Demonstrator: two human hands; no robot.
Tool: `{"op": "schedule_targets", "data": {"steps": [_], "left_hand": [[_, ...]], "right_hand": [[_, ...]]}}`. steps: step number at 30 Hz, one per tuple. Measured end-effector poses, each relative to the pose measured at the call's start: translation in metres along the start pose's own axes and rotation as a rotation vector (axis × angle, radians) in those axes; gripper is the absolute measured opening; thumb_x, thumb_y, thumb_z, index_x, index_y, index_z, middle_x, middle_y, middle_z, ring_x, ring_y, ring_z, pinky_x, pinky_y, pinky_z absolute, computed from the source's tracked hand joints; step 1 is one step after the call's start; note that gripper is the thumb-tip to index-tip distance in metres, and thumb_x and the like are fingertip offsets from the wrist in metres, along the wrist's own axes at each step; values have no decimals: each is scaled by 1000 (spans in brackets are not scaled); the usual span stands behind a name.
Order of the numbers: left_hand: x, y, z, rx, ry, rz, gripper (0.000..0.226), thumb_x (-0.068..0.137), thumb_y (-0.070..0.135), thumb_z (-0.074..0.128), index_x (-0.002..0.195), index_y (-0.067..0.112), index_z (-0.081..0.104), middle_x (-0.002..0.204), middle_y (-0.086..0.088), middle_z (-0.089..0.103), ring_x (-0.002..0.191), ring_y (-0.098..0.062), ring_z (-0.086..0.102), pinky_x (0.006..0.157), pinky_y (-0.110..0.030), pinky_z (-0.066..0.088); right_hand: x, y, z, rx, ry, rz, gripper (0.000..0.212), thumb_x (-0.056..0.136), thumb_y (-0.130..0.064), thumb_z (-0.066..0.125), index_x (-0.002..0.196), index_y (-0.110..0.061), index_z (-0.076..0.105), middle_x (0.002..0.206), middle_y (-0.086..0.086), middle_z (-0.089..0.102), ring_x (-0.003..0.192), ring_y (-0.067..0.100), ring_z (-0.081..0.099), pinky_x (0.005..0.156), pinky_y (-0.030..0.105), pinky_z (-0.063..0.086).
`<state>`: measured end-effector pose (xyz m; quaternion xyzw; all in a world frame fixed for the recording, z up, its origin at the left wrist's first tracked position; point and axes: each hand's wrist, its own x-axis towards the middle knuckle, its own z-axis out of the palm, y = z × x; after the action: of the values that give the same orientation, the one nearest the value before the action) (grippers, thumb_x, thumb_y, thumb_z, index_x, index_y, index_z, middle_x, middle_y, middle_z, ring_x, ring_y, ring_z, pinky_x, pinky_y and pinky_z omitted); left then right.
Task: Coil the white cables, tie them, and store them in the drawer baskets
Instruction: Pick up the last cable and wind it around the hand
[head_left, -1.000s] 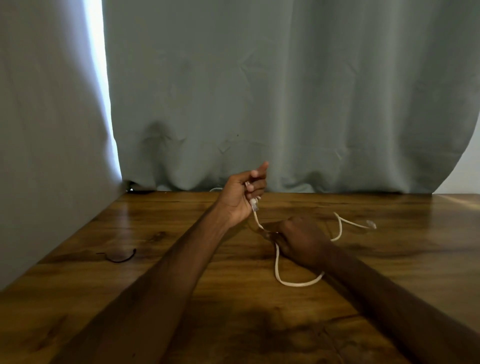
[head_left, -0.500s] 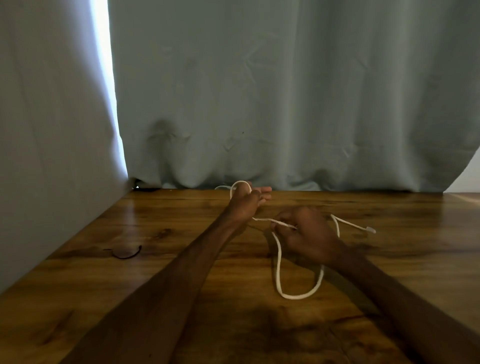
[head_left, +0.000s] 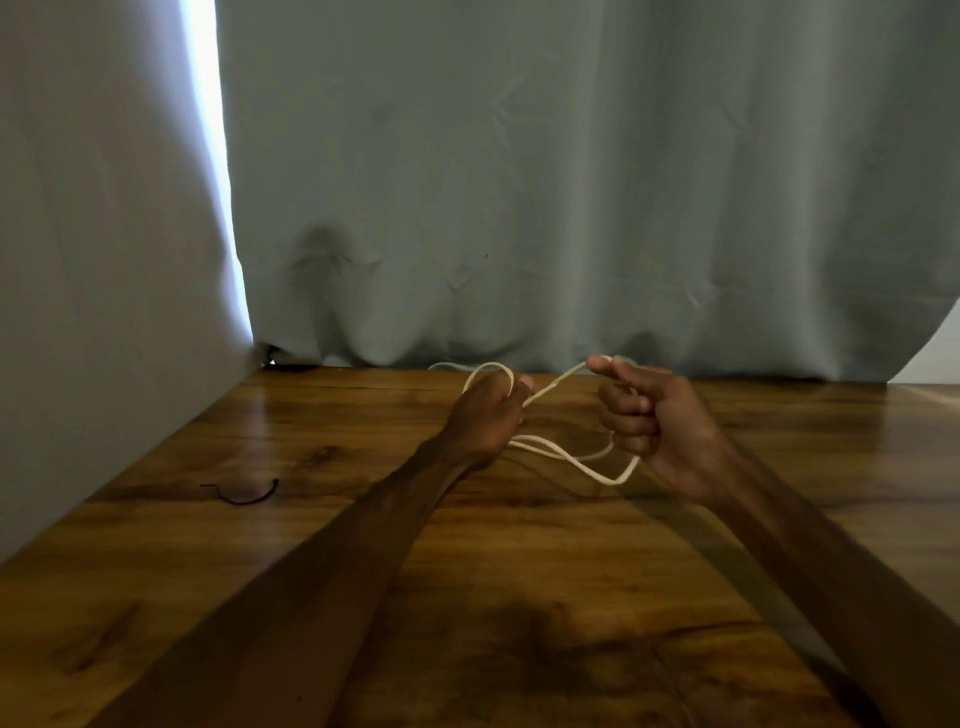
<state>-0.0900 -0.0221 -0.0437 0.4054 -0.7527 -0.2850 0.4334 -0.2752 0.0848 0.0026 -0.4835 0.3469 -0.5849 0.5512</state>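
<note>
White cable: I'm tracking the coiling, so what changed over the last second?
The right hand rose from the table and moved right, drawing the white cable up; its slack loop shortened. The left hand lowered and now carries a loop over its fingers. Both hands kept hold. The black tie stayed put.

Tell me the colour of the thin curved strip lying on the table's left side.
The strip is black or very dark; the head view shows it best.

I cannot see the ends of the white cable (head_left: 571, 461), nor its run inside the left hand (head_left: 483, 418) and the right hand (head_left: 657, 423). The right forearm (head_left: 805, 561) is blurred, both forearms are cut off by the bottom edge, and a dark thing (head_left: 284, 362) under the curtain (head_left: 519, 208) is too small to name.
</note>
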Motion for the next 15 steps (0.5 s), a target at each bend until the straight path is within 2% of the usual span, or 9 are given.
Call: {"op": "schedule_targets", "data": {"steps": [3,5,7,8,10,12,15], "left_hand": [[1,9,5,-246,-87,-80,64,103,59,38,82,13,78,53,8,41,50,-12,39,54,-30,34],[1,19,4,-351,-158,-96,73,101,66,37,72,10,74,48,7,35,45,-11,30,46,-25,25],[0,31,6,-410,-267,-90,67,97,69,43,65,14,64,46,7,31,41,-10,24,45,-24,16],[-1,37,9,-430,-341,-84,61,97,66,47,64,17,59,46,7,29,40,-10,20,46,-26,11],[-6,50,15,-477,-542,-87,49,101,52,50,65,19,50,48,7,24,38,-9,15,44,-27,6],[-10,62,20,-579,-712,-124,41,104,38,48,68,19,45,49,9,23,36,-6,15,36,-22,9],[-16,76,21,-814,-797,-190,35,108,24,38,75,17,47,49,12,27,33,-1,22,32,-15,13]], "right_hand": [[0,4,-3,-405,148,-224,30,108,-19,44,98,-13,72,54,-8,27,41,4,20,38,15,16],[0,4,-9,-653,238,-440,29,108,-17,47,100,-11,74,54,-6,33,44,6,25,41,17,23],[1,3,-18,-899,353,-647,27,108,-17,49,101,-14,75,58,-16,52,48,4,42,49,15,30],[2,3,-22,-984,417,-711,26,107,-18,50,100,-17,75,67,-21,61,58,2,54,55,14,35],[7,3,-33,-1095,529,-764,26,107,-22,51,101,-21,76,88,-16,72,79,5,66,67,20,45],[11,4,-44,-1195,577,-740,25,107,-28,51,105,-23,75,93,-7,75,84,14,69,71,31,48],[11,10,-52,-1335,501,-625,34,104,-41,47,112,-26,75,102,1,78,91,25,72,71,36,51]]}}
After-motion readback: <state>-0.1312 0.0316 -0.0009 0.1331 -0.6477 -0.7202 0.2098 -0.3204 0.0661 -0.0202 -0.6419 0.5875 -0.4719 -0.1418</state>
